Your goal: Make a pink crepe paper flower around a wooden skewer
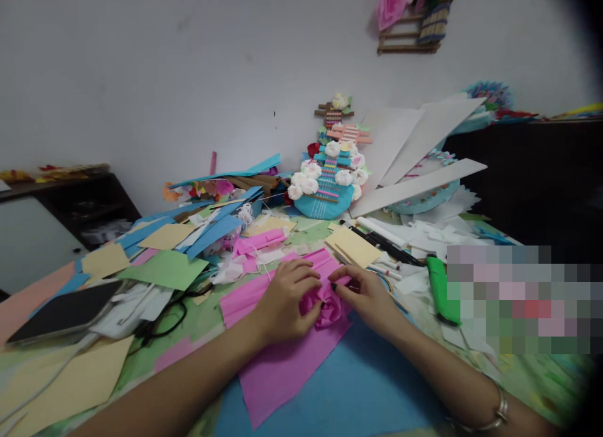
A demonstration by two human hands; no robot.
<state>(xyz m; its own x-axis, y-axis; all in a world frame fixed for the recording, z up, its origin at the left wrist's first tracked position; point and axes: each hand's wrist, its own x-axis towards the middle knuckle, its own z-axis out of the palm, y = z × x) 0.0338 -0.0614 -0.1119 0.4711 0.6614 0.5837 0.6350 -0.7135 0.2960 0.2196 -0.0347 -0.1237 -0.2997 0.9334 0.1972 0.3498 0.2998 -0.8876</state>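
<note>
A sheet of pink crepe paper (282, 368) lies across a blue sheet (377, 374) on the table in the head view. Part of it is gathered into a ruffled, flower-like bunch (330, 310) between my hands. My left hand (287, 302) curls over the left side of the bunch, its thumb pressed against the folds. On the other side, my right hand (370, 296) pinches the upper right edge of the crepe paper between thumb and fingers. Its palm side is hidden.
Behind stands a blue guitar-shaped craft (325, 201) with white paper flowers. Coloured paper pieces and a phone (63, 311) are at left. A yellow card (353, 245), pens and a green cutter-like tool (443, 292) lie at right. A pixelated patch hides the far right.
</note>
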